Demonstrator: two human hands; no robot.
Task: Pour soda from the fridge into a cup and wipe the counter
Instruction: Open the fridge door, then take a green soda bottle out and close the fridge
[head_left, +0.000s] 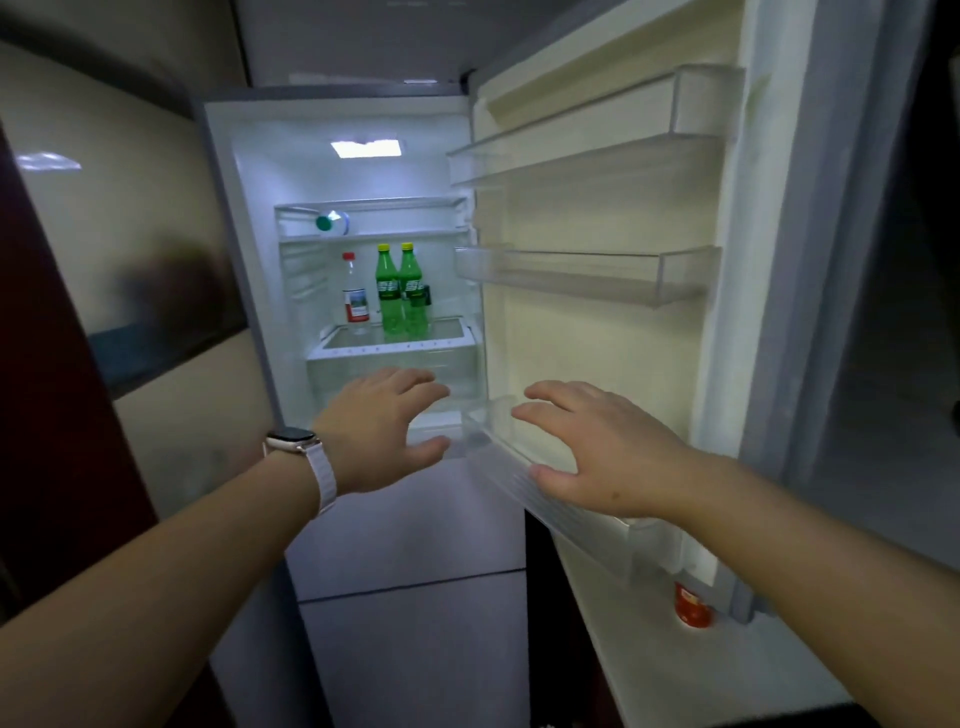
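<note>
Straight ahead, the white fridge (249, 218) stands with its door (597, 332) swung right. Two green plastic soda bottles with yellow caps (399, 291) stand mid-frame on a glass shelf. Left hand (382, 431) and right hand (605, 447) hover below them, fingers spread, holding nothing.

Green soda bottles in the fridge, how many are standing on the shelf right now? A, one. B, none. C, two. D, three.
C: two green soda bottles with yellow caps stand side by side on the shelf, to the right of a clear bottle with a red cap; both hands, left and right, are held out open and touch neither.
</note>
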